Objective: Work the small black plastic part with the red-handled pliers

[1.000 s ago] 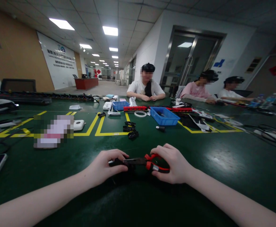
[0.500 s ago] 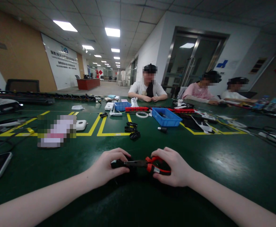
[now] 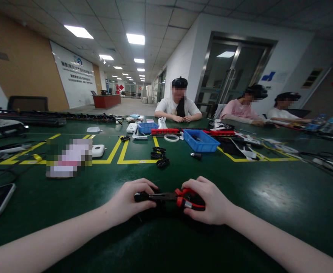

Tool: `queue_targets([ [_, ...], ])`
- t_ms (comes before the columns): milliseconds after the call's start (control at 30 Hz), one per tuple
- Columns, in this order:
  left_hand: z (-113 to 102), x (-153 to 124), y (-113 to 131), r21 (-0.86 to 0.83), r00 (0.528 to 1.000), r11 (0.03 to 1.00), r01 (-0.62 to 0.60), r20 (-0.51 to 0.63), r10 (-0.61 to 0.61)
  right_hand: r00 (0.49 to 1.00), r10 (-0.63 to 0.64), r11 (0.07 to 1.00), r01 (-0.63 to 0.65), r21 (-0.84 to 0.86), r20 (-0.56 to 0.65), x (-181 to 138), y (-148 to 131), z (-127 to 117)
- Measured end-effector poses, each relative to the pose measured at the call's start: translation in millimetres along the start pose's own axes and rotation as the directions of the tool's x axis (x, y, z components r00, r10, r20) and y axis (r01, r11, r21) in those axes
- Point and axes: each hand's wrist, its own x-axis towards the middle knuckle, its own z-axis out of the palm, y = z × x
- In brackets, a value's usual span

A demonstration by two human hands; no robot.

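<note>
My right hand [image 3: 209, 201] is closed around the red-and-black handles of a pair of long-nose pliers [image 3: 180, 198]. The jaws point left, into the grasp of my left hand [image 3: 133, 199]. Between its thumb and fingers, that hand pinches a small black part [image 3: 140, 196], whose exact kind I cannot make out. The tips of the pliers lie at the black part, and my fingers partly cover where they meet. Farther up the table lie several similar-looking black pieces [image 3: 158, 155] in a small group.
Behind the black pieces stands a blue bin [image 3: 201, 141] with dark items inside, a short black cylinder [image 3: 196, 155] before it. Yellow tape [image 3: 138, 162] marks the green table. A blurred-out flat object [image 3: 69, 159] lies left. Across the table sits a person [image 3: 179, 106]; two more are at right.
Both hands keep their grip, and the pliers have barely shifted. On the device at the left edge, more green lights now show.
</note>
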Motion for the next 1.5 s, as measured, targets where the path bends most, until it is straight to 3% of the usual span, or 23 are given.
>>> queue_targets([
  [233, -0.2, 1.4, 1.8, -0.034, 1.0, 0.999, 0.026, -0.003, -0.026, 0.996, -0.044, 0.999, 0.043, -0.025, -0.079, -2.2, 2.5, -0.2],
  [533, -0.9, 0.7, 4.2, -0.1, 0.999, 0.994, 0.047, 0.009, -0.046, 0.991, -0.096, 0.994, 0.09, -0.067, -0.089, -1.1, 9.3, -5.4],
  [1133, -0.4, 2.5, 1.3, -0.069, 0.996, 0.993, 0.093, 0.019, -0.092, 0.999, -0.009, 1.0, 0.008, -0.028, -0.047, -0.8, 2.1, -1.5],
  [1500, 0.1, 3.2, 4.4, -0.17, 0.988, 0.974, 0.151, 0.03, -0.148, 0.996, 0.016, 1.0, -0.017, -0.017, -0.086, -2.6, 3.2, -2.3],
])
